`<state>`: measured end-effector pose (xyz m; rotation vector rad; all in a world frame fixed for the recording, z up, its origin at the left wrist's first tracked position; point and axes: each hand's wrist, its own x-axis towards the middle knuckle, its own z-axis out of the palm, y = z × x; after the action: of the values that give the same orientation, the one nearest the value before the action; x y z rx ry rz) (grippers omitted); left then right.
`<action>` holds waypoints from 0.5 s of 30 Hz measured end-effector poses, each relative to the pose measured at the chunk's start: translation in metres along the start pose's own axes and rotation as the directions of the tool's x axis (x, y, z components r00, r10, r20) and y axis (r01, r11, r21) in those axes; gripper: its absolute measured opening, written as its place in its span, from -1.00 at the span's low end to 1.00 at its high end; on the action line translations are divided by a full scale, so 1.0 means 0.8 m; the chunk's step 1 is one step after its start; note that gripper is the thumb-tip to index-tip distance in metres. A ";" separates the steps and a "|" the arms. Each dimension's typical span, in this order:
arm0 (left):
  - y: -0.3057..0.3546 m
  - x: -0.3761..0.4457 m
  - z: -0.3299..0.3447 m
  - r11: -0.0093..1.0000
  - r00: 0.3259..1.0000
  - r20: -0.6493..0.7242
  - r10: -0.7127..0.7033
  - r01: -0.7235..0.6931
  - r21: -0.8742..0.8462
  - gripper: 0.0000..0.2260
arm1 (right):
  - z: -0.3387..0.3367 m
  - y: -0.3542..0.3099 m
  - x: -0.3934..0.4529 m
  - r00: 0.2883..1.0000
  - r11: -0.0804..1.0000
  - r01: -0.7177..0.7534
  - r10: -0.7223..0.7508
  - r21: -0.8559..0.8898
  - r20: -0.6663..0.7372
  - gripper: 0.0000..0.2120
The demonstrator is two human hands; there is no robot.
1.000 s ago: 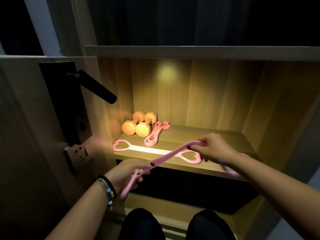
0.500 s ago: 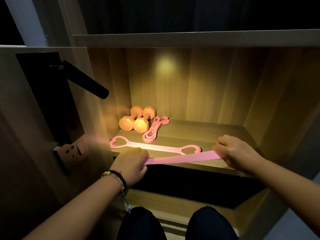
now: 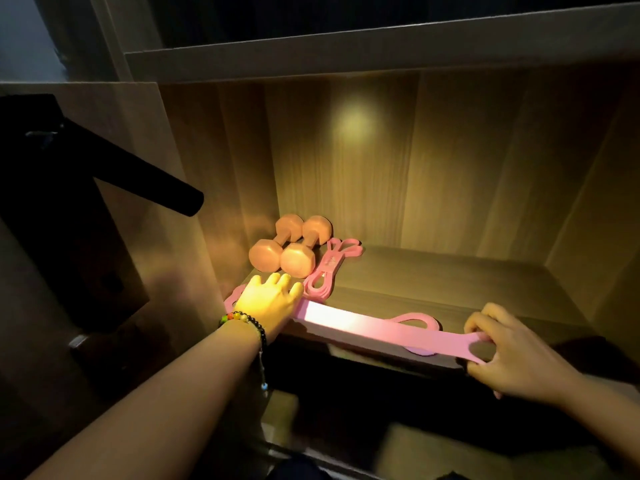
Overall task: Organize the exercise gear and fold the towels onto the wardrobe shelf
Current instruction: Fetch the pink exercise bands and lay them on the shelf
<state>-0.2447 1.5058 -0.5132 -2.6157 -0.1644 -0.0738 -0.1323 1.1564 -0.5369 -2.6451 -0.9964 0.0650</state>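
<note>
door: wooden door panel (image 3: 79,140) open at far left
handle: black lever handle (image 3: 138,181) on a black plate (image 3: 52,216), pointing right
light: warm light spot (image 3: 353,124) on the back panel
bracelet: beaded bracelet (image 3: 242,320), dark and coloured beads

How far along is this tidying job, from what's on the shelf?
Done: two dumbbells lie side by side at the back left of the shelf, a coiled pink band beside them. In hand: the left hand presses one end of a flat pink strap at the shelf's front edge while the right hand grips the other. Left: folding towels; none are visible.
</note>
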 end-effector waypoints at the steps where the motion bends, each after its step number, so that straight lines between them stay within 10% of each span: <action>1: -0.008 0.008 0.007 1.000 1.000 -0.019 0.002 -0.002 0.008 -0.66 | 0.003 -0.002 0.011 1.000 1.000 0.002 -0.002 -0.004 0.004 -0.72; 6: -0.043 0.057 0.054 0.991 0.989 -0.135 0.067 -0.051 0.121 -0.95 | 0.015 -0.017 0.066 0.996 0.998 -0.004 -0.002 0.061 0.093 -0.66; 15: -0.058 0.071 0.120 1.000 0.996 0.084 -0.020 0.020 0.000 -0.61 | 0.076 -0.035 0.122 0.995 0.992 0.036 -0.047 0.117 0.091 -0.31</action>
<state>-0.1927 1.5991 -0.5687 -2.6193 -0.2199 0.0294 -0.0855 1.2561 -0.5796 -2.5358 -1.0447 0.2323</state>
